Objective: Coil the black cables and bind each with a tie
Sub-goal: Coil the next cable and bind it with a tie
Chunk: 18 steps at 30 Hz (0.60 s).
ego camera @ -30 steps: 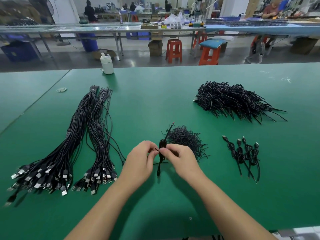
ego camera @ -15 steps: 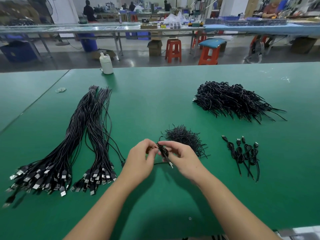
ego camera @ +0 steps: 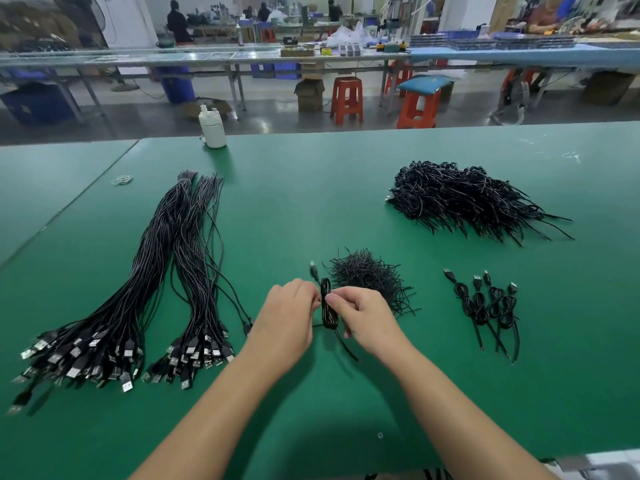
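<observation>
We held a coiled black cable (ego camera: 326, 308) upright between our hands, just above the green table (ego camera: 311, 209) and near its front edge. Our left hand (ego camera: 285, 315) pinched the coil from the left with curled fingers, and our right hand (ego camera: 363, 317) pinched it from the right, thumb and forefinger closed at the coil's upper part. One plug end stuck up past the coil and a loose tail trailed down toward us. Whether a tie was already round it, we could not tell. Just behind the coil lay a small heap of black ties (ego camera: 367, 275). To the right lay four bound cables (ego camera: 488, 306) side by side, and farther back a large pile of bound cables (ego camera: 460, 199). To the left stretched two long bundles of uncoiled cables (ego camera: 145, 289), their plugs toward us. A white bottle (ego camera: 212, 128) stood at the far edge.
</observation>
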Each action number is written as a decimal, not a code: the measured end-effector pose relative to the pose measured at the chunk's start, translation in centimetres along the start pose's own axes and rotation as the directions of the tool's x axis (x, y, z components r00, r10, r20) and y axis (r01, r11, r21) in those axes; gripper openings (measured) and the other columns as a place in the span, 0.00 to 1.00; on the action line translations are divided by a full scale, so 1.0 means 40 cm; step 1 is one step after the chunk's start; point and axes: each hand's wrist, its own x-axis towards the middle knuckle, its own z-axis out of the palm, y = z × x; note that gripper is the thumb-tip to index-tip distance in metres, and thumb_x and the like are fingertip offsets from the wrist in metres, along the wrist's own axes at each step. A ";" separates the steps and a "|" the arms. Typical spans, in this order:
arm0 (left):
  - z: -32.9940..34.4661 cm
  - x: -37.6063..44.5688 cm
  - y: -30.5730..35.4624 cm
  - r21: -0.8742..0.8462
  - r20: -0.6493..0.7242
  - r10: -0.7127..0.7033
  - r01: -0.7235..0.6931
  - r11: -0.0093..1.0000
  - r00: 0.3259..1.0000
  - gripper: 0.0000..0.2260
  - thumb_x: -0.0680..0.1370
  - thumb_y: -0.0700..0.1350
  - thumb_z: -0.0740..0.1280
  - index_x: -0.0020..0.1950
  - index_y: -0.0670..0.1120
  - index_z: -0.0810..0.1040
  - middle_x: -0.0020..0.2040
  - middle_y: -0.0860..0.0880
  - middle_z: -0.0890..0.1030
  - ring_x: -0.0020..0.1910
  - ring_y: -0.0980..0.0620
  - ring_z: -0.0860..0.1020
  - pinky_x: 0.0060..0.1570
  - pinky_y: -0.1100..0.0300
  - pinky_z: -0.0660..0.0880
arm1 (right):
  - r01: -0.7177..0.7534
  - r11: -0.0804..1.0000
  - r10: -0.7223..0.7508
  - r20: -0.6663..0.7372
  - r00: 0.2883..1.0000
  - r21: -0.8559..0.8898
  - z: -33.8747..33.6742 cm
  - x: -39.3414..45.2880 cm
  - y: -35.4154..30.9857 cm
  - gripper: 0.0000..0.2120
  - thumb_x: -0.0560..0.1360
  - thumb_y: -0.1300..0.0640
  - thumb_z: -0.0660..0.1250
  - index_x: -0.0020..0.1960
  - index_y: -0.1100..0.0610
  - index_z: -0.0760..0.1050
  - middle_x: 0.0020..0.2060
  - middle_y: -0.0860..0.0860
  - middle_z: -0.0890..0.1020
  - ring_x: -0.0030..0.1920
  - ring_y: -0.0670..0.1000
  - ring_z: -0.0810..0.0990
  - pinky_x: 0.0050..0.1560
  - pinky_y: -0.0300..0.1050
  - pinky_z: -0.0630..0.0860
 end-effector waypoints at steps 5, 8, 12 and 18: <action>0.022 -0.010 -0.031 0.149 -0.001 0.157 -0.155 0.977 0.988 0.15 0.67 0.31 0.74 0.47 0.45 0.75 0.40 0.49 0.73 0.35 0.47 0.69 0.41 0.56 0.65 | -0.071 0.981 0.063 0.048 0.997 0.179 0.009 0.000 0.013 0.08 0.80 0.56 0.65 0.54 0.57 0.81 0.25 0.48 0.71 0.24 0.47 0.69 0.31 0.41 0.70; 0.021 -0.009 -0.032 0.115 -0.023 0.160 -0.156 0.981 0.987 0.10 0.73 0.33 0.72 0.47 0.45 0.75 0.41 0.49 0.74 0.36 0.47 0.70 0.42 0.55 0.68 | -0.082 0.964 0.069 0.058 0.996 0.253 0.008 0.002 0.018 0.08 0.80 0.57 0.66 0.58 0.56 0.77 0.25 0.48 0.72 0.26 0.47 0.70 0.32 0.42 0.72; 0.006 -0.010 -0.019 0.033 -0.053 0.130 -0.129 0.991 0.990 0.02 0.78 0.39 0.68 0.47 0.45 0.77 0.42 0.49 0.76 0.38 0.47 0.71 0.44 0.54 0.69 | -0.083 0.952 0.064 0.073 0.995 0.296 0.005 0.003 0.012 0.09 0.79 0.57 0.67 0.59 0.55 0.77 0.32 0.49 0.80 0.32 0.46 0.77 0.36 0.40 0.78; -0.001 -0.019 -0.009 -0.093 -0.080 0.060 -0.068 0.993 0.995 0.03 0.78 0.40 0.69 0.49 0.47 0.77 0.47 0.52 0.78 0.41 0.50 0.72 0.46 0.59 0.69 | -0.138 0.885 0.087 0.134 0.987 0.445 0.003 -0.007 0.005 0.08 0.79 0.61 0.68 0.55 0.51 0.77 0.44 0.55 0.87 0.42 0.48 0.83 0.38 0.40 0.80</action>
